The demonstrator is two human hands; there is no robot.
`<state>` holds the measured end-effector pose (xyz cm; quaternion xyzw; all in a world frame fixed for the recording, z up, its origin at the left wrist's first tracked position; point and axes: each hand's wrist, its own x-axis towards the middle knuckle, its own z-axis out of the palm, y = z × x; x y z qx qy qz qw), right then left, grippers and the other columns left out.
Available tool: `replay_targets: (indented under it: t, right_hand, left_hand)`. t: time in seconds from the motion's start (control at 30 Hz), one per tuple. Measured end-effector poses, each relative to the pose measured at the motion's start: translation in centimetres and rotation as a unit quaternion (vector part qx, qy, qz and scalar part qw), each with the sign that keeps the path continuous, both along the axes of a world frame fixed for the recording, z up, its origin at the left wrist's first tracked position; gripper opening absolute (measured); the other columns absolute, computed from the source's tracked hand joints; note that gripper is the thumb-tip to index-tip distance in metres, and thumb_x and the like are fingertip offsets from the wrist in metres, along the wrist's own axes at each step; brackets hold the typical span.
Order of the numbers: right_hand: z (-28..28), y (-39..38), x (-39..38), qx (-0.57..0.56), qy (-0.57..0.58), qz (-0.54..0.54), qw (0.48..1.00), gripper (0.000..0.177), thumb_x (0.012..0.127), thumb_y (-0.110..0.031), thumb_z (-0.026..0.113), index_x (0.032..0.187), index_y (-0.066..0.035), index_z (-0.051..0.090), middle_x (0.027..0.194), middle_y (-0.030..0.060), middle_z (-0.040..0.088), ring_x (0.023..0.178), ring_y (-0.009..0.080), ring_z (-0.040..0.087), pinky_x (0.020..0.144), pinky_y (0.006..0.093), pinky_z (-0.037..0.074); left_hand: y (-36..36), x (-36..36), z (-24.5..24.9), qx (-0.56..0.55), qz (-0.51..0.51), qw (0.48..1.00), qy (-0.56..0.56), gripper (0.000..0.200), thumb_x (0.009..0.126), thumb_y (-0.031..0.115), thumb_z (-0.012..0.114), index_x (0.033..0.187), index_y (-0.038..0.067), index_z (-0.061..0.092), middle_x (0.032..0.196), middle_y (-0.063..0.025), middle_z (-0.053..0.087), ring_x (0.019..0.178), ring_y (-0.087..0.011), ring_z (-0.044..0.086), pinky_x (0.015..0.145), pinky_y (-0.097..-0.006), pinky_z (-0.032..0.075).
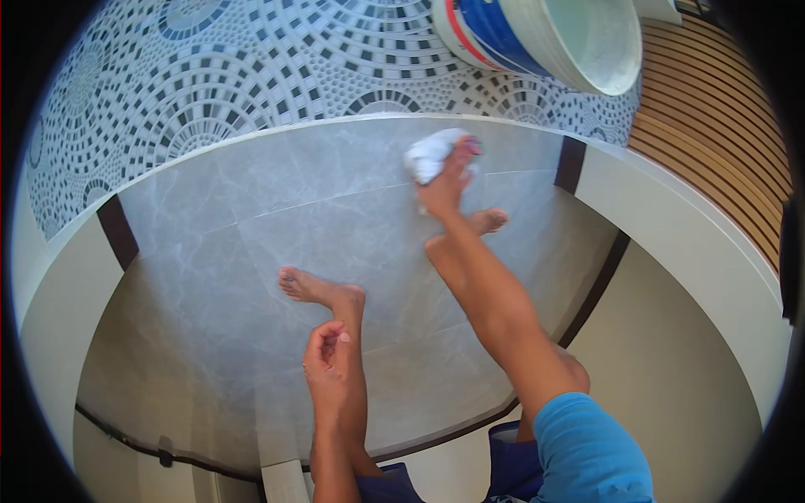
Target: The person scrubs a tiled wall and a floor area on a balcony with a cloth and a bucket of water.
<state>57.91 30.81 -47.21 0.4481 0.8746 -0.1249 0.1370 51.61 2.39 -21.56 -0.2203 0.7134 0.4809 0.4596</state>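
Note:
My right hand point(449, 184) reaches far forward and presses a bunched white cloth point(429, 158) on the grey marbled floor point(277, 201). Motion smears the hand and cloth a little, and a small pink patch shows at the fingertips. The cloth is near the raised white edge point(352, 120) where the mosaic begins. My left hand point(327, 356) is held above the floor over my left shin, its fingers curled in loosely with nothing visible in them.
A white bucket point(608, 80) with a blue and red band stands on the patterned mosaic floor point(251, 67), its inside pale. Brown wooden slats point(704, 109) are at the upper right. My bare feet are on the grey tiles, between white walls point(671, 197).

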Motion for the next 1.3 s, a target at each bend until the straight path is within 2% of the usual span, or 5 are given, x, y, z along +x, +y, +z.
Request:
replay_targets:
  t: [0.33, 0.57, 0.83, 1.03, 1.3]
  right_hand:
    - [12.7, -4.5, -2.5, -0.229, -0.044, 0.103, 0.967, 0.082, 0.066, -0.029, 0.075, 0.135, -0.002, 0.039, 0.151, 0.019, 0.012, 0.139, 0.0382, 0.015, 0.11, 0.0535, 0.019]
    - [25.2, 1.8, 8.4, -0.262, -0.048, -0.072, 0.961, 0.047, 0.073, -0.032, 0.068, 0.106, 0.001, 0.062, 0.106, 0.0199, 0.064, 0.1, 0.0321, 0.061, 0.087, 0.0384, 0.048]
    - [42.4, 6.0, 17.6, -0.313, -0.09, -0.114, 0.939, 0.04, 0.075, -0.029, 0.066, 0.103, -0.001, 0.064, 0.099, 0.0165, 0.067, 0.093, 0.0302, 0.064, 0.083, 0.038, 0.05]
    - [43.7, 8.9, 17.1, -0.346, -0.121, -0.065, 0.928, 0.039, 0.077, -0.029, 0.065, 0.104, -0.002, 0.064, 0.096, 0.0156, 0.067, 0.092, 0.0292, 0.064, 0.083, 0.0373, 0.05]
    - [45.6, 15.1, 8.1, -0.446, 0.071, -0.204, 0.869, 0.026, 0.086, -0.019, 0.058, 0.104, 0.0, 0.057, 0.086, 0.0074, 0.064, 0.064, 0.0128, 0.061, 0.052, 0.0242, 0.048]
  left_hand:
    - [-2.5, 7.0, 0.4, -0.053, -0.035, 0.998, 0.001, 0.016, 0.088, 0.012, 0.059, 0.101, 0.002, 0.06, 0.086, -0.0028, 0.061, 0.077, -0.0096, 0.056, 0.073, -0.0234, 0.046]
    - [-7.1, 5.0, 8.1, -0.066, -0.124, 0.989, 0.05, 0.021, 0.085, 0.014, 0.06, 0.101, 0.0, 0.061, 0.085, -0.0091, 0.065, 0.078, -0.0157, 0.061, 0.074, -0.029, 0.049]
    - [-10.0, -3.7, 21.1, -0.149, -0.106, 0.967, 0.179, 0.023, 0.085, 0.015, 0.06, 0.101, 0.0, 0.062, 0.085, -0.0094, 0.066, 0.078, -0.0163, 0.062, 0.073, -0.0299, 0.049]
    - [-12.6, -1.4, 29.3, -0.212, -0.065, 0.964, 0.147, 0.02, 0.083, 0.015, 0.061, 0.097, 0.001, 0.063, 0.083, -0.0075, 0.065, 0.076, -0.0146, 0.061, 0.071, -0.0294, 0.049]
    - [-8.1, 1.2, 33.3, -0.215, -0.053, 0.963, 0.151, 0.026, 0.08, 0.021, 0.062, 0.098, 0.002, 0.063, 0.086, -0.0106, 0.067, 0.079, -0.0192, 0.063, 0.073, -0.0312, 0.05]
